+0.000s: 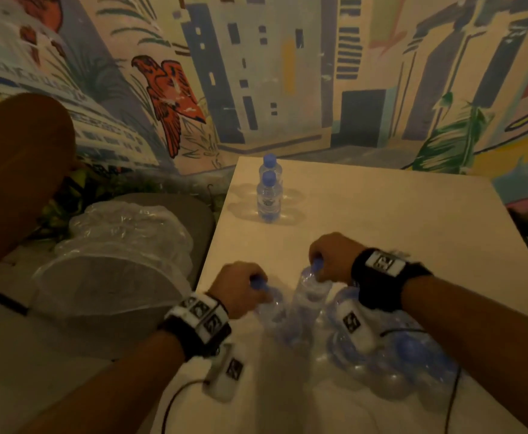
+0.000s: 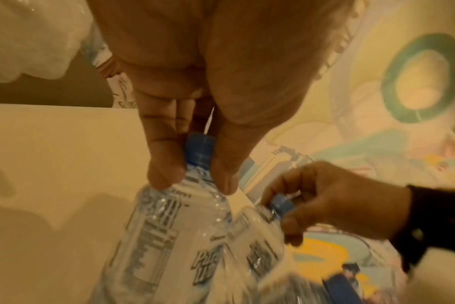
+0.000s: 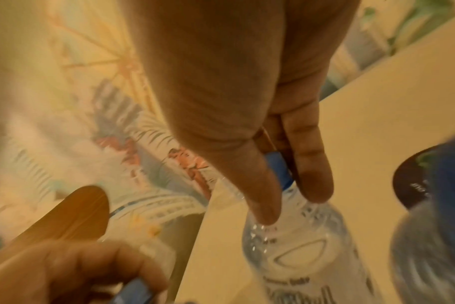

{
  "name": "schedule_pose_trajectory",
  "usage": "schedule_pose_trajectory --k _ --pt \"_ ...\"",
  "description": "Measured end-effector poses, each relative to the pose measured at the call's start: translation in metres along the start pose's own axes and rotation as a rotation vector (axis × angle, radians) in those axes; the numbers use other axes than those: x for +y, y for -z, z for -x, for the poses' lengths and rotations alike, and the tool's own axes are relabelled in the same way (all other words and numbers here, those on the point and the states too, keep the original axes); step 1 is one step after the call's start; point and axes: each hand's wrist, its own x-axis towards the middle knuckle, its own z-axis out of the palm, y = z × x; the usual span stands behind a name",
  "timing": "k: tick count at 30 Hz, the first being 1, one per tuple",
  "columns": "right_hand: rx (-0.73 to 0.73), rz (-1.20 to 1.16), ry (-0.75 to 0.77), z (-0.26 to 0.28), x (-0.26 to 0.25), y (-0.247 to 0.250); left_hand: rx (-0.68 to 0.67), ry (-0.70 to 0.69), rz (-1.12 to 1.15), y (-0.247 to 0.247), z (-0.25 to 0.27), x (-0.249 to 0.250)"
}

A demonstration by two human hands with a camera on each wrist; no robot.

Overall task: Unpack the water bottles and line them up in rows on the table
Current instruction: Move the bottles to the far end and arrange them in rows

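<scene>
Two clear water bottles (image 1: pixel 269 195) with blue caps stand one behind the other at the far left of the white table (image 1: pixel 397 220). Near the front edge lies a plastic-wrapped pack of bottles (image 1: pixel 391 358). My left hand (image 1: pixel 240 286) pinches the blue cap and neck of one bottle (image 2: pixel 153 242) between thumb and fingers. My right hand (image 1: pixel 331 258) grips the cap of a second bottle (image 3: pixel 299 253) beside it. Both bottles lean, their lower parts blurred among the pack.
A heap of crumpled clear plastic wrap (image 1: pixel 122 245) lies on a grey seat left of the table. A brown rounded chair back (image 1: pixel 15 170) stands further left. A painted mural wall (image 1: pixel 287 73) runs close behind the table.
</scene>
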Motion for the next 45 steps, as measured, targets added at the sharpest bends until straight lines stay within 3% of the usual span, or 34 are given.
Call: schedule_pose_trajectory --k 4,9,22,30,45 --pt "-0.029 -0.204 -0.146 -0.015 0.026 0.015 -0.037 0.083 0.131 0.019 -0.033 -0.007" --pt "0.007 -0.284 -0.224 -0.022 0.04 0.025 -0.011 0.076 0.2 0.036 -0.061 -0.009" --pt "0.103 -0.044 -0.201 -0.066 0.06 0.067 0.042 -0.114 -0.036 0.049 -0.154 0.05" --pt "0.237 -0.042 -0.216 -0.099 0.082 0.088 0.096 -0.175 -0.065 0.06 -0.228 0.083" --pt "0.35 -0.004 -0.167 -0.156 0.093 0.103 0.091 -0.204 -0.257 0.053 -0.293 0.082"
